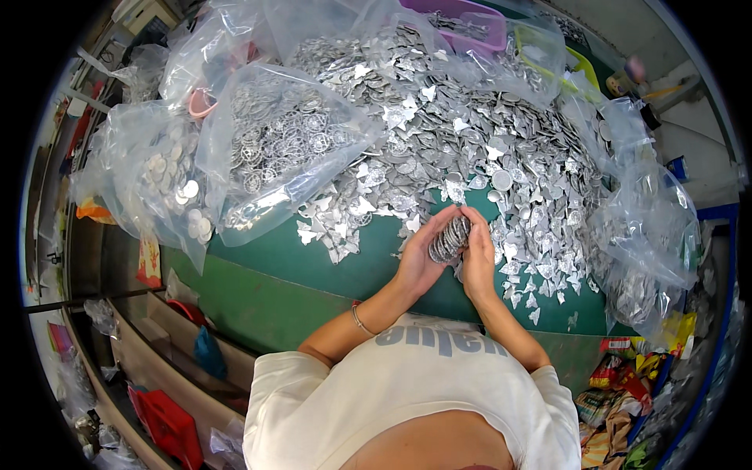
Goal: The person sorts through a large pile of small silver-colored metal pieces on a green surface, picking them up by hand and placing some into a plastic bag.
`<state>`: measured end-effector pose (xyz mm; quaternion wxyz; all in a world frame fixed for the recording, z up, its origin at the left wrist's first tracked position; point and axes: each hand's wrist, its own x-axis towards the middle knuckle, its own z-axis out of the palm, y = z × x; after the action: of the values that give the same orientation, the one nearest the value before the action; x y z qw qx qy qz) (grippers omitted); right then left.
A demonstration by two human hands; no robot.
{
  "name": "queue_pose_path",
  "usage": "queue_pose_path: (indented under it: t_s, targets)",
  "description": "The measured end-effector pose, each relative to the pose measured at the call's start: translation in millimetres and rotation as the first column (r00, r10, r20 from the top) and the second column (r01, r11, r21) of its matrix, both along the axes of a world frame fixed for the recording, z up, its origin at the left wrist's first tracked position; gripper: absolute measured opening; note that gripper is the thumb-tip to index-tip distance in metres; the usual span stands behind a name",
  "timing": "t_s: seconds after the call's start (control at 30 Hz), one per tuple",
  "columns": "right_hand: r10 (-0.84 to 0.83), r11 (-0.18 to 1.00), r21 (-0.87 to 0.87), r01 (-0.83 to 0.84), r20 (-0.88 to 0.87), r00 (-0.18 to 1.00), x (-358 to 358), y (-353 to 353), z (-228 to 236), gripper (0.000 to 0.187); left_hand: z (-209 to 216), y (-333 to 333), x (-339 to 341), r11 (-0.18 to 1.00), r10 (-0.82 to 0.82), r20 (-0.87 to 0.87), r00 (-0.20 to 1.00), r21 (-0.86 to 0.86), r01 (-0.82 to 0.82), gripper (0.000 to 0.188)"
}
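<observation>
Hands (419, 262) cup-shaped around metal pieces (449, 242)

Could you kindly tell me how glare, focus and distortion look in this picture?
Head view: fisheye distortion, with black corners and the green table bowing along its front edge; head view: bright glints on the metal pile and sheen on the clear bag; head view: left hand and right hand fairly sharp around the stacked metal pieces.
</observation>
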<state>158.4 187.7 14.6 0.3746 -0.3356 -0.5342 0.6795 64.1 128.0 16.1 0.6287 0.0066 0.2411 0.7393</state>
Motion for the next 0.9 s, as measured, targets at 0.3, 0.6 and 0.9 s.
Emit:
queue_pose_path:
  t_s: [0.3, 0.6, 0.9]
  targets:
    - [-0.166, 0.982, 0.097, 0.162, 0.032, 0.986, -12, -15, 0, 0.034, 0, 4, 30, 0.994, 0.106, -0.446, 0.889, 0.045, -0.096, 0.049]
    - [-0.242, 0.962, -0.205, 0.182, -0.323, 0.915, -16, -4, 13, 0.038, 25, 15, 32, 0.950, 0.283, -0.377, 0.882, -0.016, -0.312, 0.053]
    - [-0.106, 0.993, 0.038, 0.113, -0.157, 0.982, -18, 4, 29, 0.045, 18, 13, 14, 0.985, 0.169, -0.070, 0.983, 0.056, -0.166, 0.051]
